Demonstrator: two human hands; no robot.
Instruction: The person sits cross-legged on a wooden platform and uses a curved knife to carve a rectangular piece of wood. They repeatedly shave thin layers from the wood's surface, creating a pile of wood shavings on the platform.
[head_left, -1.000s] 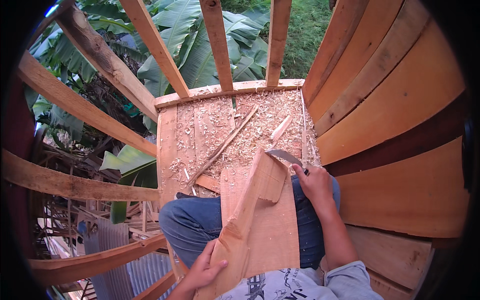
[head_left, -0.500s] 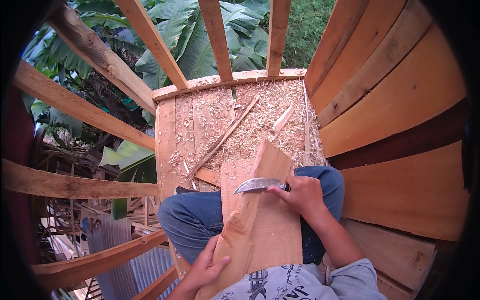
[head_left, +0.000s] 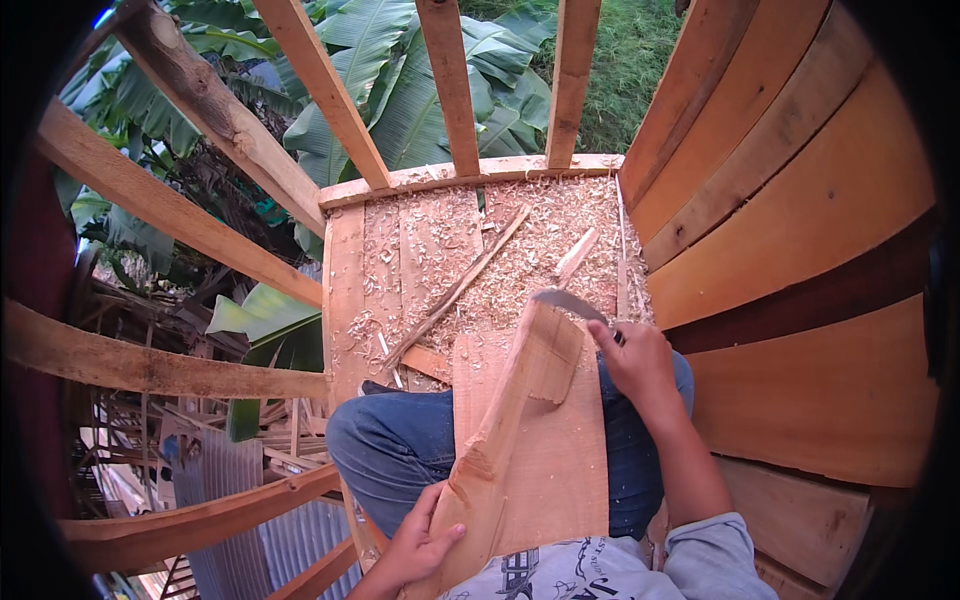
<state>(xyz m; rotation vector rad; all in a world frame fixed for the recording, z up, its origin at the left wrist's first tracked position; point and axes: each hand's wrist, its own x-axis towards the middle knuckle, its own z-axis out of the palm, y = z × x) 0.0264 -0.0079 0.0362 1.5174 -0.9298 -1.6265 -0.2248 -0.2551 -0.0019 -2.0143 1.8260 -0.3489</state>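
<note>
My right hand (head_left: 640, 368) is closed round the handle of a knife with a curved grey blade (head_left: 568, 302). The blade lies across the far end of a long, notched piece of wood (head_left: 495, 425); I cannot tell whether it touches. My left hand (head_left: 424, 538) grips the near end of that piece, thumb on top. The piece slants over a wide flat board (head_left: 560, 480), which rests across my lap between my jeans-clad legs.
Wood shavings cover the plank floor (head_left: 347, 280) ahead, with a thin stick (head_left: 465, 285) and a short offcut (head_left: 576, 253) among them. Wooden rails (head_left: 165, 368) enclose the left and far sides. Overlapping planks (head_left: 800, 240) form a wall at the right. Banana leaves (head_left: 390, 100) grow outside.
My right hand has moved the knife away from me, from the middle of the notched wood to its far end. My left hand keeps its hold. The whole view has shifted slightly.
</note>
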